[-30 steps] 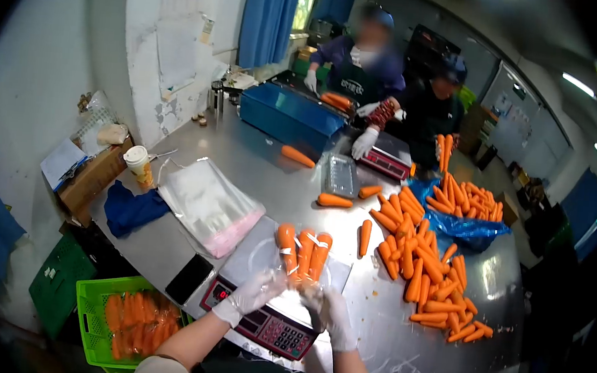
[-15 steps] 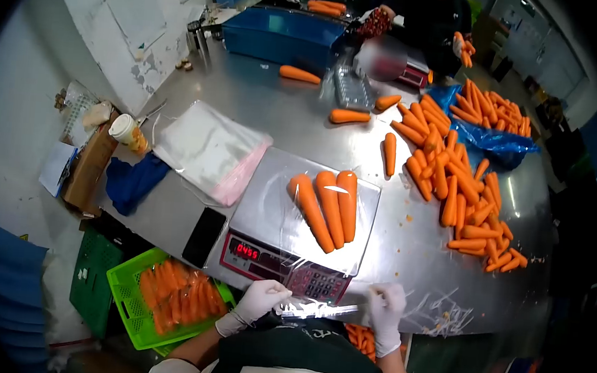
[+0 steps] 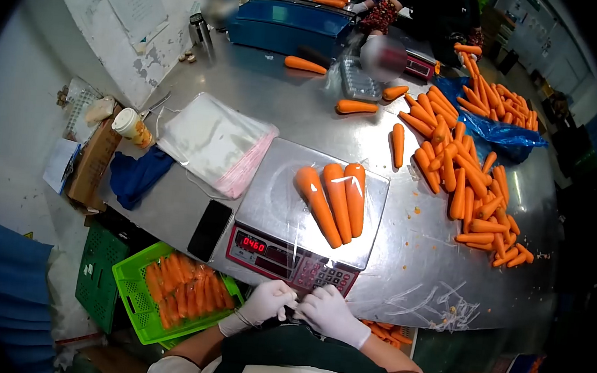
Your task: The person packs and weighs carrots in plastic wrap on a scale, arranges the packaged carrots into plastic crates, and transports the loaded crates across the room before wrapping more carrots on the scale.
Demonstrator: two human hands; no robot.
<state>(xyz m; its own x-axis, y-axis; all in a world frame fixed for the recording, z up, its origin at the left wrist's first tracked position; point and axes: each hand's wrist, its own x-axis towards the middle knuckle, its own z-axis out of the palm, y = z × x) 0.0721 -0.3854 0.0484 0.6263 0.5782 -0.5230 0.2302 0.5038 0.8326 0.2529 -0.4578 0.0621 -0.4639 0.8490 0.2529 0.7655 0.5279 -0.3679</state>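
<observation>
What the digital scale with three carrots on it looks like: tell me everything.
The digital scale has a square, silver platter that looks like metal and a red-edged front panel with a keypad at right. It is on, its red digits reading 0460. It stands flat on the metal table, panel toward the person. Three carrots under clear plastic lie on the platter. The left hand and right hand meet by its near edge; whether they touch it is unclear.
</observation>
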